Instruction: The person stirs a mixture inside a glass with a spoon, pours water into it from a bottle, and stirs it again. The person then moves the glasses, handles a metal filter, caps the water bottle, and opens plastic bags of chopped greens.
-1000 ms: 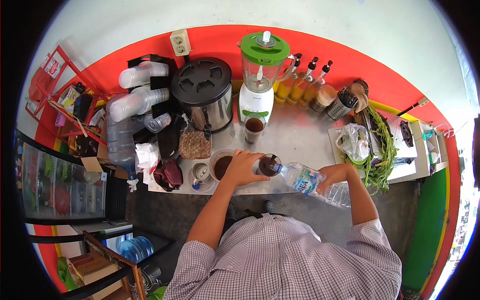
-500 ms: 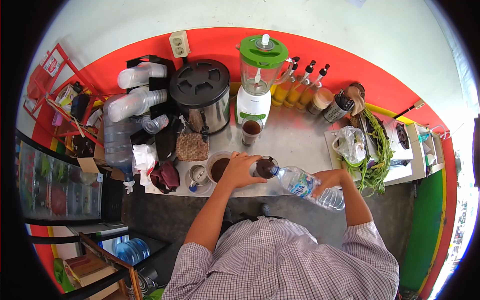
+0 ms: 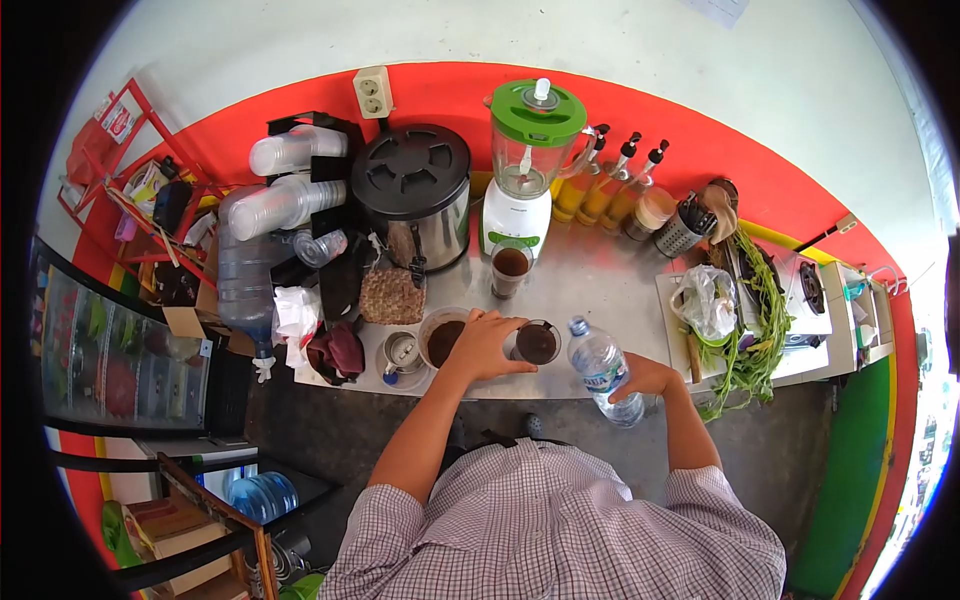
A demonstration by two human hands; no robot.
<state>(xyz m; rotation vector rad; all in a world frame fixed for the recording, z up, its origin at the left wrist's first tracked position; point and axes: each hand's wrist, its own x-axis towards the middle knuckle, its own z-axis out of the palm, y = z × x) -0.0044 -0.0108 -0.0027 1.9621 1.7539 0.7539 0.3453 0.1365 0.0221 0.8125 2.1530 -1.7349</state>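
My left hand (image 3: 488,348) is wrapped round a clear cup (image 3: 537,342) of dark brown liquid near the counter's front edge. My right hand (image 3: 645,378) grips a clear plastic water bottle (image 3: 597,362) with a blue label. The bottle leans, its mouth pointing up and away from me, apart from the cup. Left of my left hand, partly hidden by it, is a round tub (image 3: 442,338) of brown powder. Another cup (image 3: 508,270) with brown liquid stands in front of the blender.
A green-lidded blender (image 3: 522,160), a steel container with a black lid (image 3: 412,170) and several pump bottles (image 3: 600,185) line the back. Stacked plastic cups (image 3: 290,205) lie at left. Leafy greens (image 3: 765,310) and a plastic bag (image 3: 708,300) are at right.
The bottle has swung from tilted down over the cup to mouth-up, to the right of the cup. My left hand still holds the cup. The view has shifted slightly.
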